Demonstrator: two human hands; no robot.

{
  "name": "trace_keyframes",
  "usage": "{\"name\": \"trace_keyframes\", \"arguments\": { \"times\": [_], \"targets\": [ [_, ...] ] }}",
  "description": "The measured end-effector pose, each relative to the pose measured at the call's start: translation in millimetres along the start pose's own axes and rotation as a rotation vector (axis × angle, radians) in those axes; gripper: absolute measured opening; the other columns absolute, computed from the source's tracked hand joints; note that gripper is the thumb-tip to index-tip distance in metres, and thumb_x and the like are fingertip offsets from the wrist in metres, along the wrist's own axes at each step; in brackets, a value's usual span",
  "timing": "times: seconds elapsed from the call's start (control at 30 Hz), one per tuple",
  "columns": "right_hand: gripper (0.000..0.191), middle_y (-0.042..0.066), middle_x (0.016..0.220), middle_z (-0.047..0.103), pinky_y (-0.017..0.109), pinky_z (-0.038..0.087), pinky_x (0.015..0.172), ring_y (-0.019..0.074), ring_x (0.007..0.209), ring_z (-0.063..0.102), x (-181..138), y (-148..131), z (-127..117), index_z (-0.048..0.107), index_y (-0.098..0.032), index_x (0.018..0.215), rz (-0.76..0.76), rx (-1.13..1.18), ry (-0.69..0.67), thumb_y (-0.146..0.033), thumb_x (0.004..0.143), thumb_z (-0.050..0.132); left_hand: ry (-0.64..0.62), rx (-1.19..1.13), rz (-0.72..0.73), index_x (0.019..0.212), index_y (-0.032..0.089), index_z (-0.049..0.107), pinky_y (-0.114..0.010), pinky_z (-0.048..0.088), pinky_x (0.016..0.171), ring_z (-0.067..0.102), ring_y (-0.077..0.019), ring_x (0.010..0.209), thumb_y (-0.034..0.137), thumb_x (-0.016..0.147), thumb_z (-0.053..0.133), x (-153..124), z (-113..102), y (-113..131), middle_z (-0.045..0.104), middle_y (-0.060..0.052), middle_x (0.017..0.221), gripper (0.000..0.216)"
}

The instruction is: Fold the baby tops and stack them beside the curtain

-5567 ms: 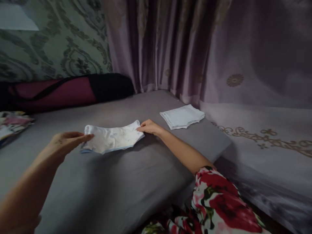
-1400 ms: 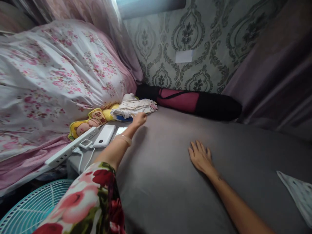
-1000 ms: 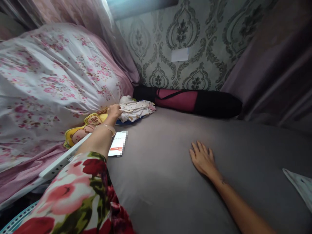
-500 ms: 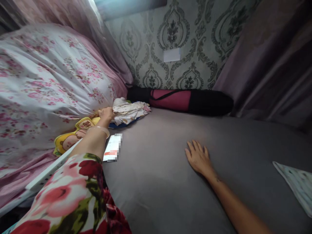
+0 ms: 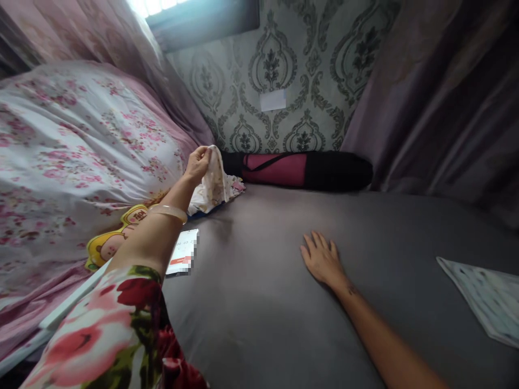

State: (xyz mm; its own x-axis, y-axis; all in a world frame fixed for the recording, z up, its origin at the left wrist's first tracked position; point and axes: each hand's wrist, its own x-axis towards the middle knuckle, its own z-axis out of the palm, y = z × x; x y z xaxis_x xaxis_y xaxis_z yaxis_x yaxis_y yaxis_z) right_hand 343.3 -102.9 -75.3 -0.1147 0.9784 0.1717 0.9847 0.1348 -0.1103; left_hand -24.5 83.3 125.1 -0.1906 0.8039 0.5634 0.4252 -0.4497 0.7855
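Note:
My left hand (image 5: 198, 163) pinches the top of a white patterned cloth garment (image 5: 213, 178) and holds it up off a small pile of clothes at the far left of the bed. The garment's lower part still lies on the pile; its exact kind cannot be made out. My right hand (image 5: 321, 259) rests flat on the grey bed sheet (image 5: 259, 302) with its fingers spread, holding nothing. Below my left wrist, a phone (image 5: 183, 251) with a lit screen lies on the sheet.
A long black and maroon bag (image 5: 275, 170) lies along the patterned wall. Left of my arm are a yellow cartoon cushion (image 5: 107, 247) and a floral curtain (image 5: 81, 146). A folded patterned cloth (image 5: 482, 297) lies at the right. Purple drapes (image 5: 405, 108) hang at the right.
My left hand has risen and moved slightly right, lifting the white garment from the pile. My right hand stays flat on the sheet; the view has shifted a little.

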Motion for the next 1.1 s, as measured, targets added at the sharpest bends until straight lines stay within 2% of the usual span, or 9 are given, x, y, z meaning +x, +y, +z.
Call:
{"name": "trace_keyframes", "arguments": {
  "times": [0.17, 0.37, 0.5, 0.6, 0.73, 0.83, 1.0, 1.03, 1.1],
  "targets": [
    [0.054, 0.016, 0.150, 0.038, 0.054, 0.018, 0.112, 0.0316, 0.140, 0.030, 0, 2, 2, 0.046, -0.014, 0.141, -0.002, 0.040, 0.014, -0.040, 0.097, 0.029, -0.185, -0.150, 0.106, 0.087, 0.017, 0.060, -0.018, 0.036, 0.052, 0.047, -0.0083, 0.056, 0.054, 0.080, 0.062, -14, 34, 42, 0.053, 0.003, 0.064, 0.037],
    [0.052, 0.015, 0.143, 0.048, 0.054, 0.019, 0.113, 0.0297, 0.136, 0.037, 0, 10, 4, 0.054, -0.015, 0.132, -0.017, 0.266, 0.095, -0.041, 0.097, 0.027, -0.477, -0.149, 0.166, 0.084, 0.015, 0.063, -0.018, 0.037, 0.052, 0.049, -0.0077, 0.058, 0.051, 0.082, 0.061, -56, 64, 100, 0.056, 0.002, 0.067, 0.037],
    [0.058, 0.015, 0.132, 0.058, 0.047, 0.035, 0.108, 0.0260, 0.127, 0.050, 2, 10, -22, 0.055, -0.018, 0.128, 0.052, 0.725, 0.254, -0.051, 0.097, 0.019, -0.710, -0.126, 0.231, 0.088, 0.013, 0.065, -0.018, 0.040, 0.055, 0.053, -0.0087, 0.063, 0.048, 0.086, 0.058, -88, 80, 137, 0.060, 0.000, 0.072, 0.036],
    [0.055, 0.013, 0.136, 0.054, 0.046, 0.037, 0.107, 0.0260, 0.128, 0.048, -1, -2, -53, 0.047, -0.021, 0.135, 0.046, 0.949, 0.392, -0.056, 0.094, 0.033, -0.837, -0.127, 0.276, 0.089, 0.013, 0.066, -0.019, 0.042, 0.058, 0.053, -0.0091, 0.065, 0.045, 0.087, 0.057, -108, 92, 152, 0.061, -0.001, 0.074, 0.034],
    [0.070, 0.012, 0.137, 0.048, 0.046, 0.038, 0.107, 0.0264, 0.127, 0.046, -7, -22, -80, 0.037, -0.023, 0.140, -0.057, 0.968, 0.469, -0.045, 0.079, 0.064, -0.970, -0.125, 0.321, 0.090, 0.012, 0.066, -0.021, 0.043, 0.062, 0.053, -0.0100, 0.069, 0.043, 0.089, 0.054, -131, 107, 149, 0.061, -0.002, 0.077, 0.033],
    [0.070, 0.013, 0.132, 0.047, 0.045, 0.042, 0.103, 0.0266, 0.124, 0.047, -10, -31, -80, 0.037, -0.022, 0.139, -0.070, 0.915, 0.445, -0.035, 0.076, 0.065, -1.001, -0.124, 0.276, 0.088, 0.012, 0.065, -0.021, 0.042, 0.060, 0.051, -0.0102, 0.067, 0.044, 0.089, 0.053, -146, 114, 131, 0.060, -0.001, 0.075, 0.035],
    [0.089, 0.015, 0.131, 0.046, 0.043, 0.044, 0.099, 0.0281, 0.119, 0.050, -14, -38, -68, 0.028, -0.020, 0.145, 0.027, 0.835, 0.301, -0.043, 0.070, 0.071, -0.932, -0.129, 0.108, 0.083, 0.014, 0.065, -0.021, 0.037, 0.054, 0.048, -0.0104, 0.063, 0.050, 0.086, 0.054, -170, 120, 99, 0.056, 0.000, 0.071, 0.037],
    [0.087, 0.015, 0.130, 0.049, 0.043, 0.044, 0.099, 0.0279, 0.119, 0.050, -13, -39, -66, 0.031, -0.020, 0.144, 0.042, 0.831, 0.301, -0.042, 0.070, 0.070, -0.920, -0.148, 0.068, 0.082, 0.015, 0.065, -0.021, 0.037, 0.054, 0.048, -0.0106, 0.063, 0.051, 0.086, 0.055, -175, 120, 95, 0.056, 0.000, 0.071, 0.037],
    [0.065, 0.013, 0.122, 0.057, 0.038, 0.045, 0.095, 0.0259, 0.113, 0.054, -11, -37, -62, 0.045, -0.018, 0.134, 0.073, 0.850, 0.307, -0.039, 0.075, 0.063, -0.915, -0.200, -0.029, 0.081, 0.015, 0.065, -0.021, 0.037, 0.053, 0.049, -0.0110, 0.063, 0.052, 0.084, 0.056, -184, 121, 90, 0.057, 0.000, 0.070, 0.038]
  ]
}}
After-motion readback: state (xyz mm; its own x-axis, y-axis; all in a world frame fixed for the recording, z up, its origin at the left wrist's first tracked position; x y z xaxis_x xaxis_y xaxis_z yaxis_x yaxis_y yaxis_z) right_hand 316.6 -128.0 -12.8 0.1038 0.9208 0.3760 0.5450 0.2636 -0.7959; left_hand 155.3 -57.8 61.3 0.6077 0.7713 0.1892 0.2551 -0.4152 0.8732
